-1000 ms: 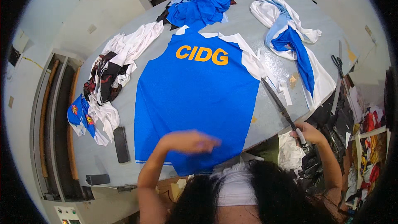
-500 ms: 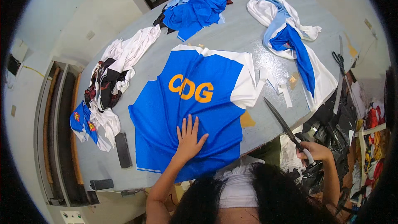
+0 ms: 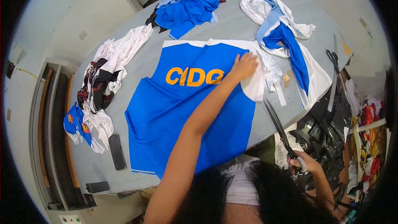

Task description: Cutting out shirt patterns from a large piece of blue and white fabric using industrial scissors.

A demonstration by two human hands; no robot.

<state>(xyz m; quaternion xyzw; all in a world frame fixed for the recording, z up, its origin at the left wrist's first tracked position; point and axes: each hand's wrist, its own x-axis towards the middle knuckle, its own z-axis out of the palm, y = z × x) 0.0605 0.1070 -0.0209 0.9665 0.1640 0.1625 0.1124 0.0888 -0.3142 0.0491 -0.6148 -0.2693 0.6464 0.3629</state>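
Observation:
A blue shirt panel (image 3: 166, 116) with orange letters and white fabric along its top and right edges lies spread on the table. My left arm reaches across it. My left hand (image 3: 245, 65) lies palm down near its upper right, where blue meets white, with the fingers stretched over the cloth. Beyond the panel's right side, at the table's front edge, my right hand (image 3: 307, 162) grips a pair of large scissors (image 3: 281, 132). Their dark blades look closed and point up and away from me, apart from the fabric.
The grey table (image 3: 137, 60) also bears a blue fabric pile (image 3: 190, 8), white and dark garments (image 3: 118, 49) at left, and a white-and-blue garment (image 3: 290, 37). A phone (image 3: 117, 152) lies front left. Another pair of scissors (image 3: 333, 59) and a metal ruler (image 3: 333, 87) lie at right.
My left hand has moved from the panel's lower middle to its upper right. The panel now lies flatter, its right side smoothed outward. The scissors stay in my right hand.

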